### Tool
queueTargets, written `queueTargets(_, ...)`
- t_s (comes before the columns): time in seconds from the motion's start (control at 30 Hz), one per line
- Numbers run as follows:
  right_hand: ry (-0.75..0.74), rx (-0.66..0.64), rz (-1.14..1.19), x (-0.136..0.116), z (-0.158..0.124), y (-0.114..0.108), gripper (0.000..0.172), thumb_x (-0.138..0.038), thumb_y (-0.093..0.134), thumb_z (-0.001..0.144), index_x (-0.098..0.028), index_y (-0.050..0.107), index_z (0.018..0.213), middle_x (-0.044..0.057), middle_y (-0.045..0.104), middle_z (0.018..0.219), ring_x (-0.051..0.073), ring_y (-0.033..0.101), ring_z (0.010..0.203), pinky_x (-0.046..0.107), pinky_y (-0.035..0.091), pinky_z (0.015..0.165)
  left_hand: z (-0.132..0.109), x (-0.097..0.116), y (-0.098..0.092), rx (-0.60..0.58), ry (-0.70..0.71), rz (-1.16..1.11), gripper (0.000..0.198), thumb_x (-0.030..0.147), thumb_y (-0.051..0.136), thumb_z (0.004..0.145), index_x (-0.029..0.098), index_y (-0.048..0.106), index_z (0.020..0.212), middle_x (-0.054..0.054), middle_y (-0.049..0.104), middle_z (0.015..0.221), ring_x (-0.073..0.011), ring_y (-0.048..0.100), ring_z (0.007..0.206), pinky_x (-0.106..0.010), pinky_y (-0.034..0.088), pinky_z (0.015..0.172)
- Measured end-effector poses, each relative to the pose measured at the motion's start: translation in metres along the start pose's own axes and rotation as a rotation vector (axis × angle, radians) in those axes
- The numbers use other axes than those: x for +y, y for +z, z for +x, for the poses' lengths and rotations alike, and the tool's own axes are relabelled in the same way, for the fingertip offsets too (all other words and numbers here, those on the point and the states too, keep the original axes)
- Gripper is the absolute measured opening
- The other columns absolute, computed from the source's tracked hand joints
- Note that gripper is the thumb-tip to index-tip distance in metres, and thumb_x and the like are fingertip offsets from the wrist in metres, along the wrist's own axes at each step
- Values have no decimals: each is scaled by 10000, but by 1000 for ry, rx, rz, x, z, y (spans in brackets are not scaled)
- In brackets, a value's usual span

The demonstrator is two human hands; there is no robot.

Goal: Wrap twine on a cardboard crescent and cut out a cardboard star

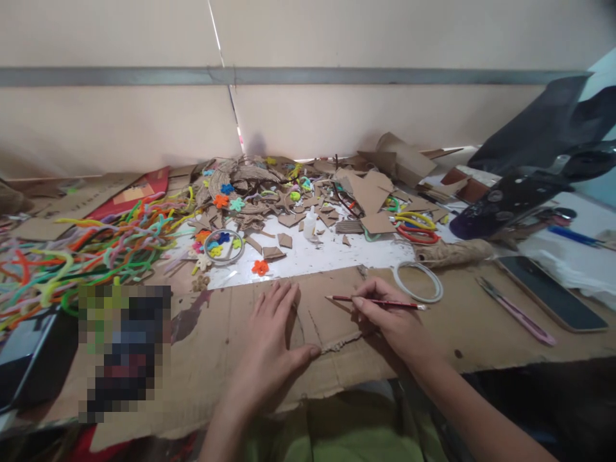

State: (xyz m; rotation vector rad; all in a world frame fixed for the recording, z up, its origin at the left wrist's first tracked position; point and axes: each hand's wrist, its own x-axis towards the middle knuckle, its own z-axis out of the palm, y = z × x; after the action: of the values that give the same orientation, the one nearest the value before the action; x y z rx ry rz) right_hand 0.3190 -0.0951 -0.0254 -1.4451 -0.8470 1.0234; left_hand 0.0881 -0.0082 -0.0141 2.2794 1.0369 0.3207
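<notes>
Pencil [392,303] is clamped in the grip of the right hand [393,326] over the cardboard [342,321], on which the left hand [270,328] is laid flat, thumb apart. For clean marking, the cardboard should be pressed firmly. Lettering [99,197] on the carton piece [43,226] cannot be read.

On our white table [332,255], 1 long cardboard sheet [221,346] covers the near side; beyond it we see 1 orange flower [260,267], 1 small white bottle [310,226] farther right, and, far back, cardboard scraps [370,190].
</notes>
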Motion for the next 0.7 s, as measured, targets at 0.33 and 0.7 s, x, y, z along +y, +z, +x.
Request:
queueTargets(0.33,-35,99,-34,1,-2,-11,203,-390,708,907,-219,610,857,-12,634,669,138,543,573,233,388,514,3,-1,1,16,7,8,918,334,775,796,243,354,1606,-133,337,1696,-351,256,1579,-603,228,1274)
queueTargets(0.7,-136,227,-108,9,0,-32,181,-369,715,898,-218,639,835,3,673,703,162,587,629,262,431,579,4,-5,4,15,13,42,904,369,771,815,217,353,1602,-133,330,1700,-329,220,1593,-589,165,1295)
